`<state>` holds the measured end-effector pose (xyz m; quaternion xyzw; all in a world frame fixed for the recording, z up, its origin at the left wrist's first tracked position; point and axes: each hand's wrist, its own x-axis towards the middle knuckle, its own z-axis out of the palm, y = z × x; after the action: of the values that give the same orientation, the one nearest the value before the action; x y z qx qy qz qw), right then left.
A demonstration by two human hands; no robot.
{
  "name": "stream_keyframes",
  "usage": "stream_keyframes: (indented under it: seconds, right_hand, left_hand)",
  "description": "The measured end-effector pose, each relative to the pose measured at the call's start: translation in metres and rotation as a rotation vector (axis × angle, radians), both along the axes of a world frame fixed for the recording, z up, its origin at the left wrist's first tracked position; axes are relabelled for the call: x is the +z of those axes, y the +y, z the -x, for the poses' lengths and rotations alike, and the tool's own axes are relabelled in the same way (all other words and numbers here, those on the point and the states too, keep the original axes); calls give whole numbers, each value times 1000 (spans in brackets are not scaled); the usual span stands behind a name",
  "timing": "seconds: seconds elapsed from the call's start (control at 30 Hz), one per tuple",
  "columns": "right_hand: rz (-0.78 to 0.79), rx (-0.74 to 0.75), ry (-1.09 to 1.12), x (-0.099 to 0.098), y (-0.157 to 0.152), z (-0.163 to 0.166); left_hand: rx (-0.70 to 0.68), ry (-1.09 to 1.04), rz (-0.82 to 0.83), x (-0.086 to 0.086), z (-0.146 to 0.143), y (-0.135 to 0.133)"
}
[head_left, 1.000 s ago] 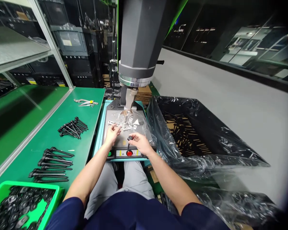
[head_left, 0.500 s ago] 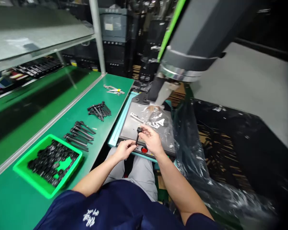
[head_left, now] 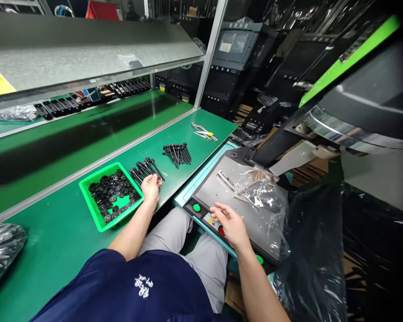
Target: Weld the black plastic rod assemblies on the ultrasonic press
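My left hand [head_left: 151, 188] is at the near bunch of long black screws with knob heads [head_left: 144, 166] on the green bench. Its fingers are closed at the pointed end of one screw, and they hide part of it. My right hand [head_left: 231, 223] hovers over the front panel of the machine, beside a red button [head_left: 221, 230]. Its fingers are slightly bent and apart, with nothing in them. Left of the screws stands a bright green bin [head_left: 101, 227] holding many small black knob-like parts [head_left: 112, 192].
A second bunch of black screws [head_left: 177, 154] and pliers [head_left: 204, 132] lie farther along the bench. The metal machine plate [head_left: 211, 185] carries a clear plastic bag [head_left: 262, 192] and a small metal bar [head_left: 225, 180]. A machine head [head_left: 356, 120] overhangs at right.
My left hand has moved left from the machine to the near screws on the bench. My right hand has let go of the black screw and opened. The view has turned left.
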<state>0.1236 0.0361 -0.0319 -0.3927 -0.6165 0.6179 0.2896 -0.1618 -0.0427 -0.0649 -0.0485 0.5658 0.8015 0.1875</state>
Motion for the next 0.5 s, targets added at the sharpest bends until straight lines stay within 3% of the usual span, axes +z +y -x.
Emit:
stream_keyframes:
  seconds: [0.3,0.4,0.5]
  right_hand:
    - [69,20,-34,-10,-4,-9]
    - [102,33,-30,-17,-7,-11]
    - [124,26,-35,-24,-9,-15]
  left_hand:
    - [84,-181,-79,3,-17,-3]
    - [70,-81,-25,4,-32,-10]
    - [-83,167,155,4,-44,-22]
